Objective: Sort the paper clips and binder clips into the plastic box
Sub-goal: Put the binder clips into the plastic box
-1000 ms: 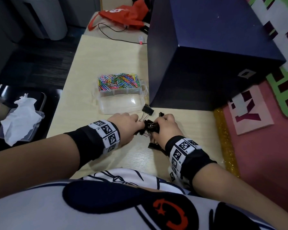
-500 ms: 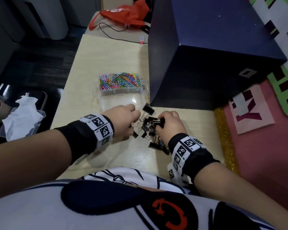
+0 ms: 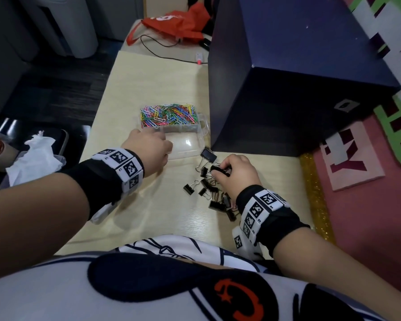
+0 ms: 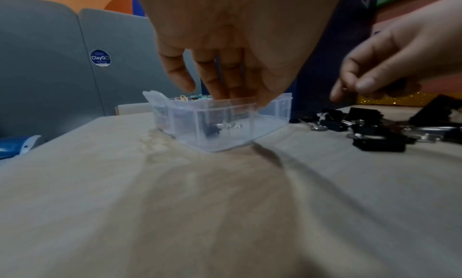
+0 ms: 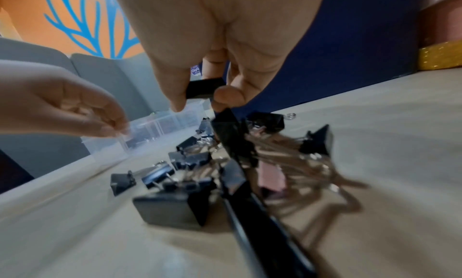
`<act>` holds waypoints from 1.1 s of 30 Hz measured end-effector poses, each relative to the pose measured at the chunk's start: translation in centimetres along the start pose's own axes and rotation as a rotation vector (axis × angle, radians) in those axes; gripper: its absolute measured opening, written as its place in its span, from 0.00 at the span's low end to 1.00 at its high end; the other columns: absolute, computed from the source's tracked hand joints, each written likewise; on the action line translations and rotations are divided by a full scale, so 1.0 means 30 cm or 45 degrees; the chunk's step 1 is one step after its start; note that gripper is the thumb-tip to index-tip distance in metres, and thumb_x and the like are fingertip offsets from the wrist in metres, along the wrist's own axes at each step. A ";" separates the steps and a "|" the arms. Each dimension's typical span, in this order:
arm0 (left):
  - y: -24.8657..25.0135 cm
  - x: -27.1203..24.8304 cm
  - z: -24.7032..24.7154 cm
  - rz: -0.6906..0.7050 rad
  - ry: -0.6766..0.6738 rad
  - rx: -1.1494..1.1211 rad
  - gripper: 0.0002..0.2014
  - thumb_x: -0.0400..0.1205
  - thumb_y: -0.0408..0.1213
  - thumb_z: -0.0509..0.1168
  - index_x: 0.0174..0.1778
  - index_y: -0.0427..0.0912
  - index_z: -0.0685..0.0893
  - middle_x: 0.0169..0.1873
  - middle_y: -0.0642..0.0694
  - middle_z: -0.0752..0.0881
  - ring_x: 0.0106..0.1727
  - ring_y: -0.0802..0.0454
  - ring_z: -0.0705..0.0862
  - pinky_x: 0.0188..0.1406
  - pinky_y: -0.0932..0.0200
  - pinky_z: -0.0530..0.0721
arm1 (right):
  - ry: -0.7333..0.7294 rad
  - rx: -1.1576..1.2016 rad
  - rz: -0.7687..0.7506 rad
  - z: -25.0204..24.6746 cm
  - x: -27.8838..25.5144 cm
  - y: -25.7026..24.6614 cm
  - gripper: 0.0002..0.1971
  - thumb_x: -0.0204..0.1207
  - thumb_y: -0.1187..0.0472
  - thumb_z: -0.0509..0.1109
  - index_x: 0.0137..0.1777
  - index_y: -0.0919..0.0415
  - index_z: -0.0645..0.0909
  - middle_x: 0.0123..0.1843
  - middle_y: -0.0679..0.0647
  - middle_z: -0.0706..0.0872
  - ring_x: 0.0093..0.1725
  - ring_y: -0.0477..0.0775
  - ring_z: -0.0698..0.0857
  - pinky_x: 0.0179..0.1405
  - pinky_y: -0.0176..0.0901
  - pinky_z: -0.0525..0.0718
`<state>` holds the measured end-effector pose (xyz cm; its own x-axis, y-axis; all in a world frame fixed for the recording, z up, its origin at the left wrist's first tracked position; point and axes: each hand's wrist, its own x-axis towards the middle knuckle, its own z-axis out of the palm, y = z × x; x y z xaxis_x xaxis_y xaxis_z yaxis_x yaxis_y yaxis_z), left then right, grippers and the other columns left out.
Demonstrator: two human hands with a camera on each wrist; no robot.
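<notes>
Right hand [image 3: 237,171]: fingers curled, pinching one black binder clip [image 5: 203,88] between thumb and fingertips, just above the pile.
Left hand [image 3: 148,148]: over the near compartment of the box [image 3: 202,129], fingers pointing down past its rim; it looks relaxed and empty, though the fingertips are partly hidden.
Box: clear plastic on the surface [image 3: 153,205], two compartments. The far one is full of coloured paper clips [image 3: 169,115]; the near one holds what looks like a single small binder clip [image 4: 212,129].
Pile [image 3: 212,193]: the rest of the binder clips lie loose on the surface, under and beside the right hand, near the box's right front corner.
Key relation: from the right hand the near compartment lies forward and to the left, a short reach across; the pinched clip's long axis runs roughly side to side.
Nearer hand: the left is already at the box, the right at the pile.
Likely next: carry the pinched clip over the near rim, which the left hand partly covers.
</notes>
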<state>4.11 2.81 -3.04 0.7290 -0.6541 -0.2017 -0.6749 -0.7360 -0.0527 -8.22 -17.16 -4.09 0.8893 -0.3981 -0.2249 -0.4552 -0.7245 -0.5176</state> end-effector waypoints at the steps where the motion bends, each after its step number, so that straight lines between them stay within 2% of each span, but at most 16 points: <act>1: 0.000 -0.003 0.006 0.014 -0.005 0.004 0.14 0.83 0.46 0.57 0.63 0.54 0.81 0.59 0.52 0.81 0.66 0.46 0.74 0.57 0.48 0.74 | -0.009 -0.001 -0.024 -0.003 0.003 -0.014 0.12 0.73 0.48 0.74 0.46 0.53 0.77 0.54 0.48 0.77 0.46 0.45 0.76 0.46 0.34 0.70; 3: 0.004 -0.010 0.008 0.048 -0.022 0.006 0.14 0.83 0.45 0.57 0.63 0.55 0.80 0.60 0.53 0.82 0.67 0.47 0.74 0.58 0.50 0.73 | -0.024 0.031 -0.072 -0.010 0.012 -0.052 0.13 0.72 0.47 0.75 0.45 0.52 0.78 0.53 0.47 0.76 0.47 0.45 0.76 0.48 0.34 0.71; 6: 0.016 -0.020 0.005 0.113 -0.046 0.009 0.14 0.83 0.45 0.57 0.63 0.57 0.80 0.60 0.56 0.81 0.67 0.49 0.74 0.59 0.51 0.72 | -0.009 0.109 -0.113 -0.012 0.040 -0.120 0.14 0.71 0.48 0.77 0.50 0.54 0.81 0.56 0.47 0.75 0.48 0.45 0.77 0.51 0.34 0.73; 9: 0.017 -0.028 0.008 0.108 -0.042 -0.017 0.13 0.83 0.45 0.57 0.61 0.58 0.80 0.59 0.55 0.82 0.67 0.49 0.75 0.58 0.51 0.72 | -0.038 0.228 -0.119 -0.007 0.070 -0.186 0.17 0.72 0.51 0.76 0.59 0.52 0.80 0.60 0.48 0.75 0.51 0.46 0.84 0.59 0.43 0.81; 11: 0.016 -0.032 0.008 0.077 -0.028 -0.029 0.12 0.83 0.45 0.57 0.59 0.57 0.81 0.57 0.54 0.83 0.64 0.49 0.77 0.56 0.51 0.73 | -0.063 0.201 -0.133 -0.007 0.084 -0.206 0.18 0.74 0.54 0.73 0.63 0.50 0.77 0.64 0.49 0.76 0.53 0.48 0.85 0.61 0.46 0.82; 15: 0.007 -0.036 0.001 -0.014 -0.008 -0.036 0.11 0.82 0.41 0.57 0.56 0.53 0.82 0.54 0.51 0.84 0.60 0.46 0.80 0.51 0.53 0.73 | -0.078 -0.093 -0.020 -0.028 0.102 -0.166 0.14 0.80 0.60 0.63 0.64 0.54 0.77 0.65 0.54 0.75 0.57 0.54 0.81 0.57 0.42 0.77; 18: -0.011 -0.039 -0.005 -0.078 -0.001 -0.038 0.11 0.82 0.39 0.57 0.57 0.53 0.81 0.55 0.50 0.83 0.59 0.46 0.80 0.48 0.54 0.72 | -0.267 -0.341 0.036 -0.020 0.105 -0.122 0.22 0.79 0.65 0.61 0.72 0.53 0.72 0.72 0.54 0.71 0.69 0.58 0.74 0.67 0.50 0.75; 22: -0.023 -0.032 -0.008 -0.135 -0.010 -0.005 0.11 0.82 0.38 0.57 0.58 0.50 0.81 0.54 0.48 0.83 0.57 0.44 0.81 0.44 0.53 0.71 | -0.473 -0.481 -0.128 0.005 0.087 -0.094 0.31 0.78 0.67 0.58 0.81 0.49 0.60 0.82 0.48 0.61 0.78 0.57 0.64 0.77 0.54 0.66; 24: -0.026 -0.027 -0.007 -0.146 -0.018 -0.004 0.11 0.82 0.37 0.58 0.57 0.50 0.81 0.53 0.48 0.83 0.56 0.44 0.81 0.44 0.53 0.72 | -0.484 -0.527 -0.155 0.008 0.075 -0.088 0.29 0.79 0.65 0.57 0.81 0.50 0.61 0.83 0.47 0.59 0.78 0.58 0.63 0.75 0.52 0.65; 28: -0.029 -0.025 -0.004 -0.147 0.010 -0.024 0.10 0.82 0.37 0.58 0.54 0.50 0.82 0.52 0.48 0.84 0.55 0.44 0.82 0.44 0.53 0.75 | -0.443 -0.487 -0.206 0.011 0.042 -0.087 0.19 0.81 0.59 0.59 0.72 0.50 0.73 0.74 0.48 0.72 0.71 0.56 0.69 0.70 0.49 0.71; 30: -0.028 -0.022 -0.007 -0.148 0.001 -0.032 0.10 0.82 0.37 0.58 0.54 0.50 0.81 0.53 0.48 0.84 0.55 0.44 0.82 0.44 0.53 0.75 | -0.407 -0.477 -0.238 0.015 0.029 -0.088 0.16 0.81 0.56 0.60 0.67 0.49 0.76 0.70 0.48 0.75 0.69 0.54 0.71 0.69 0.49 0.73; 33: -0.018 -0.026 -0.018 -0.176 -0.054 -0.044 0.11 0.82 0.36 0.58 0.57 0.50 0.81 0.56 0.48 0.82 0.58 0.44 0.80 0.50 0.51 0.76 | -0.336 -0.448 -0.230 0.013 0.038 -0.098 0.15 0.81 0.54 0.62 0.66 0.50 0.76 0.69 0.49 0.74 0.69 0.54 0.72 0.67 0.49 0.74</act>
<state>3.97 3.61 -2.32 0.8090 -0.5383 -0.2362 -0.5632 -0.8248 -0.0494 -5.84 -15.27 -3.16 0.9153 -0.1248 -0.3831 -0.2389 -0.9337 -0.2668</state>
